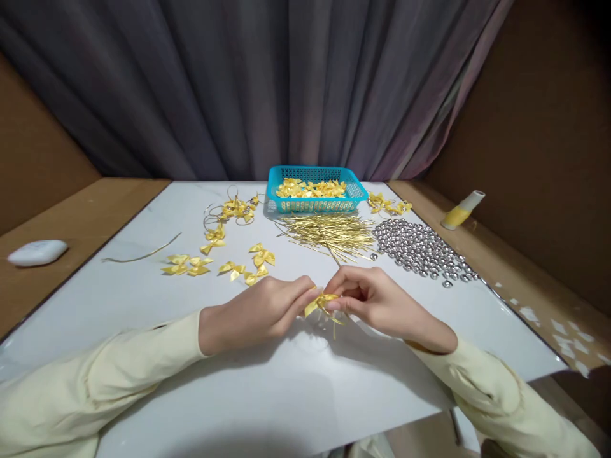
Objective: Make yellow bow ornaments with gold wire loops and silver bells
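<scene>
A yellow ribbon bow (319,304) is held between my two hands above the white tabletop. My left hand (272,307) pinches its left side with thumb and fingers. From the other side, the fingertips of my right hand (370,298) are closed at the bow's right part, where a thin gold tie dangles below. Whether the right fingers grip the ribbon or the tie, I cannot make out. Just beyond the hands lie several loose yellow bows (261,256) and a pile of gold twist ties (329,234).
A blue basket (317,205) of yellow bows stands at the back. Silver bells or beads (420,249) are heaped at right. Bows with looped ties (238,208) lie back left, a single tie (143,256) nearer left. A white object (38,252) and a yellow-white tube (463,210) flank the table.
</scene>
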Available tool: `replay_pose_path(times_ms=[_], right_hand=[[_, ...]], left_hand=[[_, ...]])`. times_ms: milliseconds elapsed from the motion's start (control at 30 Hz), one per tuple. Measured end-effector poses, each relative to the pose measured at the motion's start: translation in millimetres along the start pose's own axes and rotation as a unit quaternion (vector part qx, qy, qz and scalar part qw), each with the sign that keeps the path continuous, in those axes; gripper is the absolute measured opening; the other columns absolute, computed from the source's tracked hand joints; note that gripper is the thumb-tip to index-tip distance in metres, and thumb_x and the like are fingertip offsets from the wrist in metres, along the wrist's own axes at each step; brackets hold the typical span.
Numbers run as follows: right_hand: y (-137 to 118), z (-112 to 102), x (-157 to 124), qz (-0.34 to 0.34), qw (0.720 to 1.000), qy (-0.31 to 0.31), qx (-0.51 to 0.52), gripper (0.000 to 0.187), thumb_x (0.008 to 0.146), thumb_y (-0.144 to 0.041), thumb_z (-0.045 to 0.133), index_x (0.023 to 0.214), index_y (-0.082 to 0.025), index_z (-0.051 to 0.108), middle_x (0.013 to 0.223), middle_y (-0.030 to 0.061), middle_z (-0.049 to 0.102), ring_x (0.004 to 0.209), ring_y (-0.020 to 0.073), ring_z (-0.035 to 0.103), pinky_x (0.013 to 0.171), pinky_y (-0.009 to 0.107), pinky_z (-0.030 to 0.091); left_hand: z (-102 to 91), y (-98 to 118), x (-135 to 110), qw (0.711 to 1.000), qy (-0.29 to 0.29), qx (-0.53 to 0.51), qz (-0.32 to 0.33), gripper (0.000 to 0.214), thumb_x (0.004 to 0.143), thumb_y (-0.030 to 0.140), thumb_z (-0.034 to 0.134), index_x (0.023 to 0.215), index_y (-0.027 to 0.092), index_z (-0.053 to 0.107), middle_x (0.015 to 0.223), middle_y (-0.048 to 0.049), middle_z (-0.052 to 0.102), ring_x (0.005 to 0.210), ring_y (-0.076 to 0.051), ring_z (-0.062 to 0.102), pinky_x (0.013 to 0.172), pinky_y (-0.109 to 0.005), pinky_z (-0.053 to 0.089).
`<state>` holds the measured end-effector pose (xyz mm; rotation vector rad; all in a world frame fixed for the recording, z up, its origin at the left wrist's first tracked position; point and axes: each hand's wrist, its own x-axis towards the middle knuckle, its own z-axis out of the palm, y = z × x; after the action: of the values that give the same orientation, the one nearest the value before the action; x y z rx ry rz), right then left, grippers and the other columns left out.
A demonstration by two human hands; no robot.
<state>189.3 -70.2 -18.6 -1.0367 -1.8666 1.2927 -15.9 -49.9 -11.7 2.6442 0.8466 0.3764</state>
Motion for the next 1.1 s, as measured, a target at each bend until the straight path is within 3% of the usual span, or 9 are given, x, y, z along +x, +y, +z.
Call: replay_pose_path(times_ms=[133,367,533,800,1100], right_hand=[[0.7,1.7,2.1,0.019,0.999,0.007,0.043,0.020,0.077,-0.034,0.064,0.076,-0.017,0.054,0.064,-0.0006,0.059,0.051,0.0084,0.050,0.046,0.020,0.036],[4.4,7.6,1.7,-0.009,0.999,0.046,-0.026,0.010,0.082,-0.027,0.056,0.087,-0.019,0.055,0.073,-0.0004,0.060,0.050,0.0066,0.047,0.044,0.018,0.035],[4.4,10.7,-0.5,0.016,0.998,0.053,-0.005,0.019,0.082,-0.025,0.056,0.098,-0.021,0.048,0.064,-0.0027,0.058,0.052,0.0090,0.051,0.048,0.020,0.040],[-3.5,1.4,-2.8,0.037,0.996,0.016,0.078,0.019,0.080,-0.020,0.057,0.094,-0.021,0.044,0.053,-0.0071,0.051,0.049,0.0096,0.051,0.049,0.020,0.038],[0.7,-5.9,-2.1,0.028,0.997,-0.033,0.064,0.012,0.082,-0.021,0.055,0.089,-0.020,0.046,0.057,-0.0041,0.055,0.052,0.0092,0.049,0.050,0.020,0.037]], left_hand=[[1.6,3.5,0.3,1.000,0.003,0.003,-0.005,0.027,0.092,0.024,0.027,0.079,0.018,0.049,0.056,0.0020,0.048,0.046,-0.012,0.046,0.049,-0.024,0.033],[7.4,11.1,-0.3,0.988,0.010,-0.104,-0.110,0.025,0.095,0.031,0.025,0.081,0.020,0.042,0.066,0.0020,0.056,0.057,-0.013,0.055,0.060,-0.025,0.039],[12.2,7.9,-1.6,0.988,0.037,-0.097,-0.115,0.023,0.095,0.029,0.026,0.081,0.020,0.041,0.065,0.0035,0.055,0.056,-0.011,0.056,0.060,-0.023,0.040],[12.0,0.7,-1.0,0.999,0.023,0.003,-0.022,0.023,0.094,0.024,0.026,0.078,0.018,0.042,0.060,0.0017,0.051,0.048,-0.011,0.051,0.052,-0.023,0.038],[4.6,0.0,-0.8,0.997,0.003,-0.076,0.024,0.022,0.093,0.021,0.029,0.079,0.017,0.044,0.060,0.0025,0.053,0.049,-0.009,0.050,0.053,-0.021,0.038]])
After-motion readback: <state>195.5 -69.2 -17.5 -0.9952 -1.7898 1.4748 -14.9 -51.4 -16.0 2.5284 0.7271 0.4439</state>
